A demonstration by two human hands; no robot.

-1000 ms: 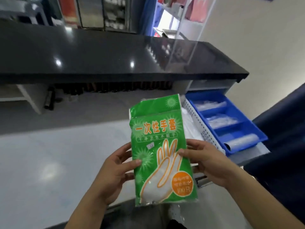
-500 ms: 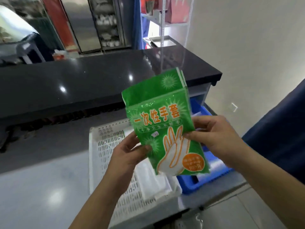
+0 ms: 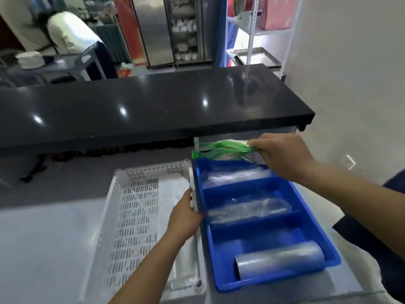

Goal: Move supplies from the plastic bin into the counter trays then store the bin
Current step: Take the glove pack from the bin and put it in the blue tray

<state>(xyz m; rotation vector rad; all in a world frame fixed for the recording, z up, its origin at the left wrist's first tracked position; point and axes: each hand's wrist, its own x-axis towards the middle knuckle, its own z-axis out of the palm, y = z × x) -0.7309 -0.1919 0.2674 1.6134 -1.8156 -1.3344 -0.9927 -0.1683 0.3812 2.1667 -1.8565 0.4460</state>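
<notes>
Nearest to me, a clear roll is lying in the front compartment of the blue tray, the compartment closest to the person. Just to the tray's left, touching its wall, the white plastic bin is sitting with white packs lying along the side nearest the tray. The left hand is resting at the seam between bin and tray, fingers curled over the rim there; whether it is gripping the bin wall or only steadying the tray I cannot tell. In the tray's middle compartment a clear wrapped bundle is lying, and another is filling the far one. Over that far compartment the right hand is pinching the green glove packet by one end, so the packet is hanging flat and blurred above the tray's back edge, under the lip of the black counter behind the tray. To my eye the risk is sitting right there: the far compartment looks occupied already, so the slick packet may be sliding off the bundle or tipping over the tray's back wall into the gap beneath the counter. A one-ended pinch could also be letting it flop sideways.
</notes>
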